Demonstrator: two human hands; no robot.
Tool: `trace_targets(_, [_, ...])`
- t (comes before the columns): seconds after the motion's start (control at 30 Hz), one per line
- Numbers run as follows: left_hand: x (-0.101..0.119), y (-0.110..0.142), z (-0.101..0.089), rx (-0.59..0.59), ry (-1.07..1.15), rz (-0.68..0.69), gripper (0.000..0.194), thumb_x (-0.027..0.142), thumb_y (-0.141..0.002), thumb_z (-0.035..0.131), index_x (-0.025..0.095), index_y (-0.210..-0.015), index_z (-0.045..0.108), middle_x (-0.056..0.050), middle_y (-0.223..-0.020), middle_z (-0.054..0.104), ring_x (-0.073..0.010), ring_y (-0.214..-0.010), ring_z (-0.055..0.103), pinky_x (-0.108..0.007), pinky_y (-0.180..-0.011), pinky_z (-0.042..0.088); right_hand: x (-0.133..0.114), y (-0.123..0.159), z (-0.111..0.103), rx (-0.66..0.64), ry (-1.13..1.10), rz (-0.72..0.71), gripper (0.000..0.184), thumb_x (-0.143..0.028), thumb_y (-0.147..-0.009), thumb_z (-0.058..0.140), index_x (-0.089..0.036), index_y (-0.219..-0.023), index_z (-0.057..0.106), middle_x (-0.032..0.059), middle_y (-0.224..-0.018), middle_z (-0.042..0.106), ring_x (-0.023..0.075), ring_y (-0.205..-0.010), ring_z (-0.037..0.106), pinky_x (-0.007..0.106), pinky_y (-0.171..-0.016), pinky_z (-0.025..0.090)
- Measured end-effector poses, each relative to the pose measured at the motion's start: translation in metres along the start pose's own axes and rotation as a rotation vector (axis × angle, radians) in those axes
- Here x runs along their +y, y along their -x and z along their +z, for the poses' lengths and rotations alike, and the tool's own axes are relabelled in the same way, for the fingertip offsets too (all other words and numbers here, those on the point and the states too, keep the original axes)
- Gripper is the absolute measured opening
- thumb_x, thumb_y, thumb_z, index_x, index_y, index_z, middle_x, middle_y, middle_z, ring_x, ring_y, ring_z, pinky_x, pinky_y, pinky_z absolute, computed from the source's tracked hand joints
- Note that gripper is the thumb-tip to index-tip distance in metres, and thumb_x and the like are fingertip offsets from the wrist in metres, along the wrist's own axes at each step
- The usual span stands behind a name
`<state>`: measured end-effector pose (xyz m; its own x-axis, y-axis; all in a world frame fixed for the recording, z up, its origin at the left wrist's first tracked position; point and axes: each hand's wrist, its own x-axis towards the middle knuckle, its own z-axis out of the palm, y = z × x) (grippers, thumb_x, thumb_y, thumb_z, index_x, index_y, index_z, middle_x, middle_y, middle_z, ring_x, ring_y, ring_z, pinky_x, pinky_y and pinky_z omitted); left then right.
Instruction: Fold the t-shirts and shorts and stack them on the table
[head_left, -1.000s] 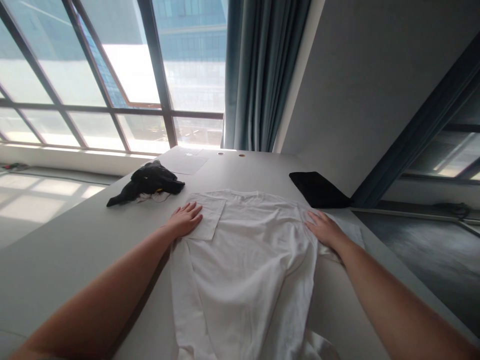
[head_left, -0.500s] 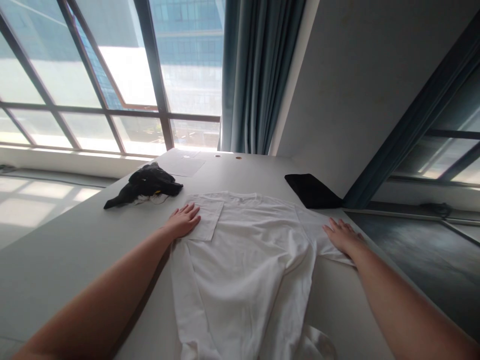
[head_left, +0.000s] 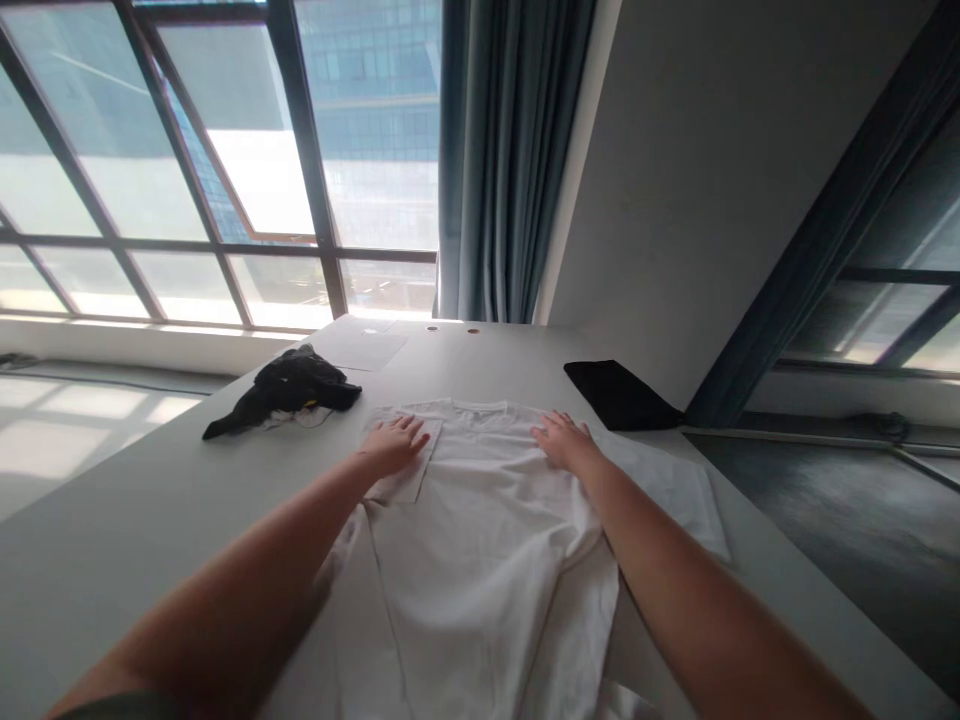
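Note:
A white T-shirt (head_left: 480,540) lies spread on the white table with its neckline away from me and wrinkles across its body. Its left sleeve is folded inward over the chest, while the right sleeve (head_left: 667,485) extends out flat to the side. My left hand (head_left: 395,445) rests flat on the folded sleeve, fingers spread. On the upper right chest, near the collar, lies my right hand (head_left: 566,442), open with fingers apart. Neither hand grips the cloth. My right forearm hides part of the shirt's right side.
A crumpled black garment (head_left: 292,390) sits on the table (head_left: 150,540) to the left. At the back right lies a flat folded black cloth (head_left: 622,395) near the wall. Paper sheets (head_left: 364,350) lie at the far end, before the window and blue curtain (head_left: 495,170).
My right hand went out along the right sleeve, then came back inward onto the chest near the collar. My left hand slid slightly inward on the folded sleeve. The view tilted a little upward.

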<state>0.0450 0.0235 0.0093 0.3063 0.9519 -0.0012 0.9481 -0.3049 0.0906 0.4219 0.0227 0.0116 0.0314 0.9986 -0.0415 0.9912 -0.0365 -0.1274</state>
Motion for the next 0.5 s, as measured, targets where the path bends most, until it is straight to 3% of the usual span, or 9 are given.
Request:
trace_targets(0.13, [0.013, -0.045, 0.009, -0.064, 0.001, -0.067, 0.063, 0.056, -0.107, 0.027, 0.028, -0.162, 0.037, -0.009, -0.174, 0.025, -0.033, -0.16, 0.024, -0.062, -0.125, 0.022, -0.002, -0.013, 0.023, -0.033, -0.02, 0.009, 0.069, -0.054, -0.106, 0.028, -0.023, -0.169, 0.029, 0.0094, -0.175, 0.016, 0.0354, -0.161, 0.019, 0.06, -0.129, 0.014])
trace_targets(0.27, [0.008, -0.081, 0.018, -0.069, 0.0, -0.105, 0.067, 0.058, -0.107, 0.024, 0.028, -0.166, 0.03, -0.008, -0.177, 0.016, -0.0325, -0.162, 0.014, -0.066, -0.126, 0.015, 0.007, -0.031, 0.028, -0.047, -0.028, 0.056, 0.07, -0.056, -0.106, 0.029, -0.027, -0.17, 0.025, 0.0065, -0.177, 0.011, 0.0341, -0.162, 0.014, 0.058, -0.129, 0.01])
trace_targets(0.5, [-0.001, -0.106, 0.019, -0.036, 0.002, -0.081, 0.067, 0.059, -0.106, 0.025, 0.029, -0.166, 0.031, -0.007, -0.177, 0.017, -0.031, -0.162, 0.017, -0.061, -0.126, 0.017, 0.005, -0.051, 0.021, -0.068, -0.002, 0.079, 0.069, -0.059, -0.108, 0.024, -0.03, -0.17, 0.021, 0.0068, -0.177, 0.009, 0.0306, -0.162, 0.011, 0.054, -0.13, 0.008])
